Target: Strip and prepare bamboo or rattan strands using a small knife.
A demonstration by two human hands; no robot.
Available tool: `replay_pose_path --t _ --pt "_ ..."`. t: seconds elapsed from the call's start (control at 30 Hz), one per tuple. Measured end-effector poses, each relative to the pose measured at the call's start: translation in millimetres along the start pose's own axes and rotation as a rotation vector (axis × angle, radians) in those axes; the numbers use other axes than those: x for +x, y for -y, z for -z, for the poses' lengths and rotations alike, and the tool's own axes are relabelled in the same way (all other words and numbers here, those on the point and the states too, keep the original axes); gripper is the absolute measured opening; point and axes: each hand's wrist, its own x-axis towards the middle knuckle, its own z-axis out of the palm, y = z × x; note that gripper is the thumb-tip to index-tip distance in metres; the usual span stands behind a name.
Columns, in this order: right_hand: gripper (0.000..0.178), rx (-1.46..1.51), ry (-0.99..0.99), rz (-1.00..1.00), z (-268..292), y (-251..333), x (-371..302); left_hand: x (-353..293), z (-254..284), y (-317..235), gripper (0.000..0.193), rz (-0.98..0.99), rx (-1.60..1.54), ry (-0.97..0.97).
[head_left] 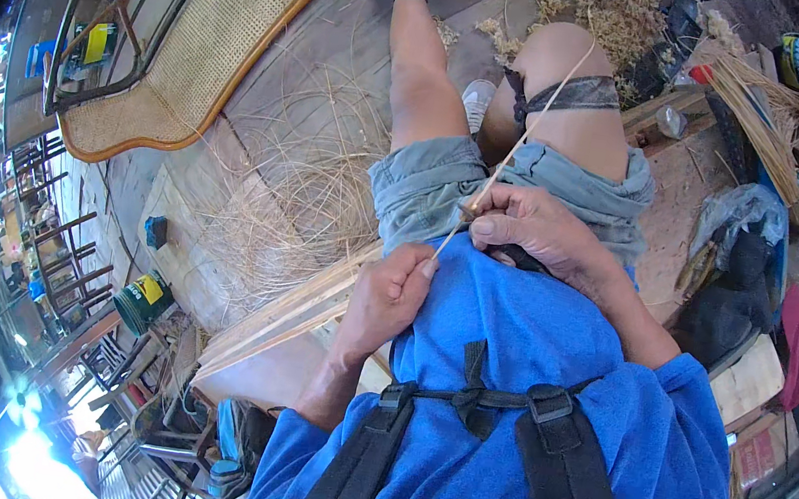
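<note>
A thin pale cane strip point(539, 108) runs from my lap up over my right knee. My left hand point(389, 294) pinches its lower end against my blue shirt. My right hand point(528, 228) is closed around the strip a little higher, at the hem of my grey shorts. Whether the right hand also holds a small blade is hidden by the fingers. A dark strap point(569, 94) is tied around my right thigh, and the strip lies across it.
A woven cane chair back point(216, 34) in a wooden frame lies at upper left. Loose cane shavings point(294, 205) cover the wooden floor. A bundle of cane strips point(755, 120) and dark cloths point(733, 283) lie to my right. A green can point(143, 299) stands at left.
</note>
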Motion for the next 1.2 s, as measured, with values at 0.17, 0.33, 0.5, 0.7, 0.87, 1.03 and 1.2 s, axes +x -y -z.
replay_pose_path --t 0.17,0.33,0.5,0.7,0.87,1.03,1.2 --pt "0.021 0.165 -0.197 0.043 26 6 -4 -33 7 20 0.015 0.058 -0.006 -0.039" --pt "0.023 -0.004 -0.242 0.187 28 12 -10 -3 -12 8 0.016 -0.038 -0.040 -0.072" --pt "0.024 -0.014 -0.093 0.105 11 0 2 22 -16 1 0.018 -0.023 -0.117 -0.033" --pt "0.020 -0.073 -0.086 0.088 9 3 0 46 -18 -15 0.019 0.065 -0.154 0.030" --pt "0.024 0.001 -0.052 0.046 11 -3 1 48 -27 -6 0.018 -0.069 -0.056 -0.047" --pt "0.030 0.039 -0.103 0.012 21 -3 1 13 -7 4 0.016 -0.030 0.014 -0.044" --pt "0.024 0.282 -0.343 0.135 32 9 -9 -32 11 30 0.014 0.120 -0.109 -0.095"
